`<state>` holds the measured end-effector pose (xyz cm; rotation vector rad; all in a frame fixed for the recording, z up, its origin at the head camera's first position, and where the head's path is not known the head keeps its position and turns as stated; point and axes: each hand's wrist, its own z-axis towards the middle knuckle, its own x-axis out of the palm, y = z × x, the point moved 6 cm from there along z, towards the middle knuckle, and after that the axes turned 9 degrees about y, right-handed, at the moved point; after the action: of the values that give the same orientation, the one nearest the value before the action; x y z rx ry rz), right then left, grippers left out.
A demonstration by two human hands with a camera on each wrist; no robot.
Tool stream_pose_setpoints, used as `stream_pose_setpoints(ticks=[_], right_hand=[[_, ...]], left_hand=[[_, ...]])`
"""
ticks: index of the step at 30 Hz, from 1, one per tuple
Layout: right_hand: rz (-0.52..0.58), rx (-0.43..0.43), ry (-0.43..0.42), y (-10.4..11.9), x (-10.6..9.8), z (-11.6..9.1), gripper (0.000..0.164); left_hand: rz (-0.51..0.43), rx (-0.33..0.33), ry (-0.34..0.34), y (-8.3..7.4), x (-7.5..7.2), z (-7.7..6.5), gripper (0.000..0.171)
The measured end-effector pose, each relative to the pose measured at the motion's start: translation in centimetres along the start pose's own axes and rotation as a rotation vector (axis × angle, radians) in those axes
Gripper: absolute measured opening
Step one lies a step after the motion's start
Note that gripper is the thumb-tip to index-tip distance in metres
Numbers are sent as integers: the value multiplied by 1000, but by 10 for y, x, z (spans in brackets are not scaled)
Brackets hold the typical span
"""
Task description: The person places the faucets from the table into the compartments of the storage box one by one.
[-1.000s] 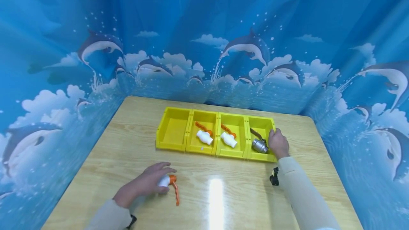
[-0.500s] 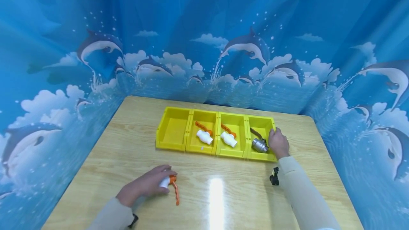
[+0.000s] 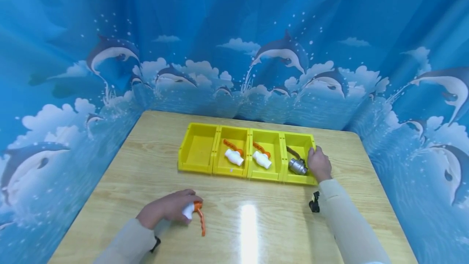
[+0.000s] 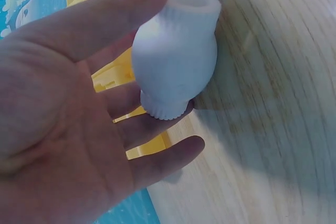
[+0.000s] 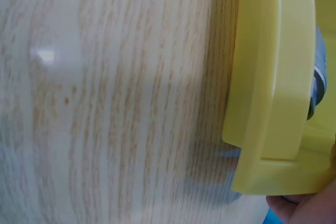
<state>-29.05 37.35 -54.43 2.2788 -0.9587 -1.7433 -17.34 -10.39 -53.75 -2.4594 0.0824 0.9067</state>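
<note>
In the head view my left hand (image 3: 169, 207) holds a white plastic ball valve (image 3: 188, 211) low over the near left of the table, its orange lever (image 3: 203, 222) pointing toward me. The left wrist view shows the thumb against the upper end of the white valve body (image 4: 176, 51) and the fingers behind it. My right hand (image 3: 320, 165) grips the outer side wall of the rightmost yellow bin (image 3: 301, 141). Inside that bin lies a metal ball valve (image 3: 298, 166) with a dark lever, only partly visible in the right wrist view.
Two middle bins each hold a white valve with an orange lever, one valve (image 3: 234, 157) left and another valve (image 3: 262, 159) right. The leftmost bin (image 3: 199, 146) holds nothing. A dolphin-print curtain (image 3: 234, 44) encloses the wooden table (image 3: 278, 223).
My left hand has drawn in closer around the white valve, its wrist shifting slightly right. The valve stays nearly in place. My right hand keeps its grip on the bin.
</note>
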Motion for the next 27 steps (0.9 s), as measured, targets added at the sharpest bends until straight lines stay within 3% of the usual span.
stream_pose_setpoints(ticks=[11, 27], right_hand=[[-12, -3, 2, 1, 1, -2, 65], [-21, -11, -15, 1, 0, -2, 65]], left_hand=[[9, 37, 16, -6, -2, -1, 62], [50, 64, -41, -9, 3, -1, 64]])
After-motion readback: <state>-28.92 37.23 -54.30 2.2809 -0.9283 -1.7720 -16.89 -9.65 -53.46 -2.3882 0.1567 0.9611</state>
